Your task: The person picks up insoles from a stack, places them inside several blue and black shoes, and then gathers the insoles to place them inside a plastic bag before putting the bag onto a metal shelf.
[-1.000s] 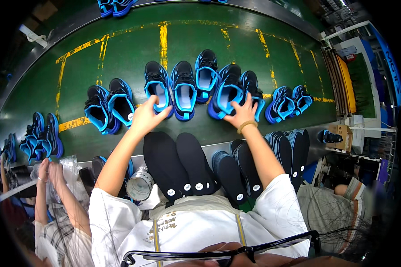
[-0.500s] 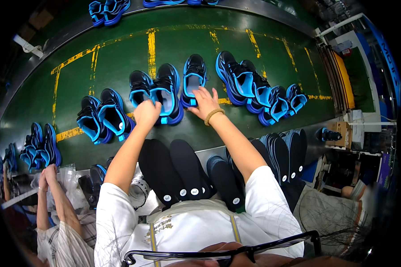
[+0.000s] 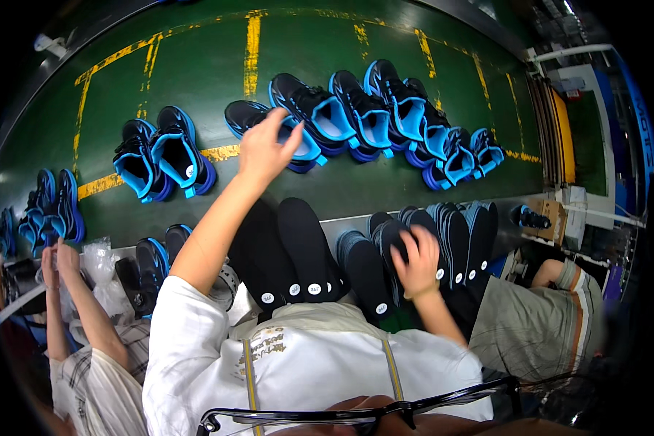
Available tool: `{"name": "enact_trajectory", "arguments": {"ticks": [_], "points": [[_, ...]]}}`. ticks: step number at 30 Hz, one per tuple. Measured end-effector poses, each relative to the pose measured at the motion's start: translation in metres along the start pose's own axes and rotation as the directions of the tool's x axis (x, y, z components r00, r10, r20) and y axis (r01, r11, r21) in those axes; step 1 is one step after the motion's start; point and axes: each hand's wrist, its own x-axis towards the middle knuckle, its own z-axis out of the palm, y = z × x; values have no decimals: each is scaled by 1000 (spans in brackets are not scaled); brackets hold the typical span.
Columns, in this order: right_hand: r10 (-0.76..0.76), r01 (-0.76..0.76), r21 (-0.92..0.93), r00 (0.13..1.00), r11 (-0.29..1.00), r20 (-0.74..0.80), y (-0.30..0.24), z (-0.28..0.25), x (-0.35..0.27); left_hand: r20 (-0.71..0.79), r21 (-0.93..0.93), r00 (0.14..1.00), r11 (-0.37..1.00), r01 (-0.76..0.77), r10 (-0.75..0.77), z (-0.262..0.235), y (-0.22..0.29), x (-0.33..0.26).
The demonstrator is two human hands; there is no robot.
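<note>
Above the green worktable (image 3: 196, 73), the left hand (image 3: 264, 149), thumb and fingers parted, is at a black-and-blue sneaker (image 3: 247, 116); nearer the person, the right hand (image 3: 418, 267) is over stacked black insoles (image 3: 385, 236), its grip unclear.

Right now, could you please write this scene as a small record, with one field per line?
Left hand: thumb and finger apart, at a black-and-blue shoe; grip unclear
Right hand: over a stack of black insoles; contact unclear
Right of left hand: several shoes, close together
Left of left hand: two shoes, side by side
Surface: green table with yellow lines
Far left: another person's hands, near a clear plastic bag
</note>
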Motion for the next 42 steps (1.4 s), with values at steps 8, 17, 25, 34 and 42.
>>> {"name": "enact_trajectory", "arguments": {"ticks": [8, 17, 25, 34, 42], "points": [[506, -548, 160, 829, 821, 239, -6, 5, -101, -45, 246, 995, 965, 94, -86, 20, -48, -28], [314, -311, 113, 949, 944, -7, 21, -23, -73, 208, 291, 977, 956, -27, -36, -16, -62, -3], [-217, -64, 638, 911, 768, 352, -47, -34, 154, 343, -240, 797, 774, 586, -497, -17, -73, 6], [-243, 219, 109, 800, 969, 548, -137, 103, 239, 437, -489, 807, 648, 584, -397, -5, -84, 6], [-209, 274, -54, 834, 960, 510, -146, 81, 215, 471, -326, 766, 721, 611, -437, -13, -83, 5]]}}
